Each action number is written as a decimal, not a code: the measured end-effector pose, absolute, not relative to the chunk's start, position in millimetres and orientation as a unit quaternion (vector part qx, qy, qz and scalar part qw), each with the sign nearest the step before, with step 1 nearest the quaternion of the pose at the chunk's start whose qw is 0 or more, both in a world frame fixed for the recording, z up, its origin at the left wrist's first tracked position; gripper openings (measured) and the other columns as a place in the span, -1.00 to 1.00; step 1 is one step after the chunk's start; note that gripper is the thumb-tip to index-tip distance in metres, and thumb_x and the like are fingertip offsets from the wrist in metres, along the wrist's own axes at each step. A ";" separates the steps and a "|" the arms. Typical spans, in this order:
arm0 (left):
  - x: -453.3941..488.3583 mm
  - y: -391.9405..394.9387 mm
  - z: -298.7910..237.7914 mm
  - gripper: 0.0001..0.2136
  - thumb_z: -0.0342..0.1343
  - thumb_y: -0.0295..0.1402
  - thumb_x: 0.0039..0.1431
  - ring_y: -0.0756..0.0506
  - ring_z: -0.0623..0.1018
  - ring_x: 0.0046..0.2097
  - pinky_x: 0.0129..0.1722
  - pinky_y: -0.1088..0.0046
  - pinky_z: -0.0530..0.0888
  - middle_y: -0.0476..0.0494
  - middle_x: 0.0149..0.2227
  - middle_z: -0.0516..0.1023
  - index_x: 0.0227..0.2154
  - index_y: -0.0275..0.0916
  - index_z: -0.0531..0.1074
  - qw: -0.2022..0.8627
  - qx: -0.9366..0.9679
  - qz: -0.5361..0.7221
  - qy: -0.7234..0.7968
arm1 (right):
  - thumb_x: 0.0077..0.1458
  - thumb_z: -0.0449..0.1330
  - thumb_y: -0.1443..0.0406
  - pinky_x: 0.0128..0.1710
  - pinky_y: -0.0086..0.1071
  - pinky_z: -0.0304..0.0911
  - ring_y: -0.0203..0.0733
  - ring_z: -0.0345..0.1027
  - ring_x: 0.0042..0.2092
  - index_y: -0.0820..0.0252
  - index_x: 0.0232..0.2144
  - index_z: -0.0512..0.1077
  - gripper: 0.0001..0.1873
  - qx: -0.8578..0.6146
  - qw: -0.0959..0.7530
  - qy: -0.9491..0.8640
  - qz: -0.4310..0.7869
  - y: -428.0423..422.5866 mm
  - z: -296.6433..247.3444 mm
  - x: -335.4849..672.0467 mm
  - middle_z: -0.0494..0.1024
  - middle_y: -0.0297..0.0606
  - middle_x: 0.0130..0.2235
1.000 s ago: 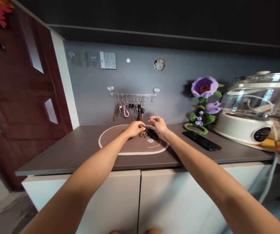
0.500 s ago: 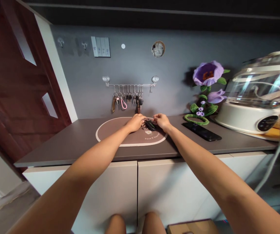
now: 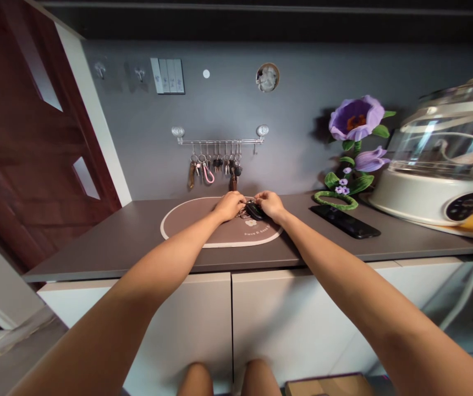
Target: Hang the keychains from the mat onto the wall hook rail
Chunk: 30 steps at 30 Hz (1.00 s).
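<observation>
A bunch of keys with a black fob lies on an oval brown mat on the grey counter. My left hand is curled over the left side of the bunch, fingers closed on the key ring. From the right, my right hand pinches the black fob. Both hands meet over the mat's far edge. Just behind them, several more keys hang from a chrome hook rail on the grey wall.
A black phone lies on the counter to the right, next to a purple knitted flower. A white cooker with a glass lid stands at far right. A dark wooden door is on the left; white cabinet doors are below.
My right hand came down from open above the mat and closed on the fob. Both hands drew together on the keys. The view tilted down slightly.
</observation>
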<state>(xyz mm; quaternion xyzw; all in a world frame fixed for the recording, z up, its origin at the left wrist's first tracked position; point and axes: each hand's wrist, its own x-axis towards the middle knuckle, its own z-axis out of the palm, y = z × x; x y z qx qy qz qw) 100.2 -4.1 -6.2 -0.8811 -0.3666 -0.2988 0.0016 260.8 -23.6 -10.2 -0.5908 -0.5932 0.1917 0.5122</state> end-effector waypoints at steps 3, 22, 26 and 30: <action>99.3 -5.1 -5.1 -0.87 0.04 -0.43 0.02 -0.09 0.41 -0.22 -0.14 0.40 0.32 -0.14 -0.31 0.46 -0.39 -0.25 0.48 0.010 -0.882 -0.296 -0.366 | -0.14 0.08 0.43 -0.28 -0.44 0.18 -0.35 0.30 -0.43 0.24 -0.48 0.40 -0.89 -0.594 0.490 -0.611 0.182 -23.7 -9.7 260.2 0.46 -0.31 -0.49; 79.2 -9.6 8.4 -0.88 -0.04 -0.51 0.03 -0.02 0.38 -0.35 -0.29 0.48 0.29 -0.07 -0.45 0.44 -0.52 -0.30 0.38 -0.080 -0.838 -0.387 -0.377 | -0.07 0.09 0.30 -0.24 -0.40 0.19 -0.31 0.31 -0.36 0.21 -0.40 0.41 -0.85 -0.501 0.448 -0.715 0.192 -23.3 -8.5 254.4 0.50 -0.30 -0.39; 78.1 -10.6 11.8 -0.90 -0.01 -0.49 0.02 0.00 0.38 -0.40 -0.32 0.50 0.29 -0.04 -0.48 0.43 -0.53 -0.30 0.37 -0.164 -0.795 -0.435 -0.390 | -0.07 0.11 0.19 -0.22 -0.37 0.19 -0.27 0.31 -0.33 0.21 -0.40 0.42 -0.78 -0.477 0.447 -0.729 0.205 -29.3 -4.2 253.1 0.50 -0.29 -0.37; 78.6 -13.6 15.4 -0.92 0.01 -0.48 0.02 0.03 0.37 -0.46 -0.37 0.51 0.30 -0.03 -0.51 0.42 -0.52 -0.32 0.36 -0.285 -0.737 -0.477 -0.385 | -0.04 0.10 0.10 -0.19 -0.35 0.19 -0.26 0.32 -0.29 0.20 -0.34 0.42 -0.69 -0.455 0.442 -0.738 0.231 -38.7 2.3 249.4 0.50 -0.27 -0.32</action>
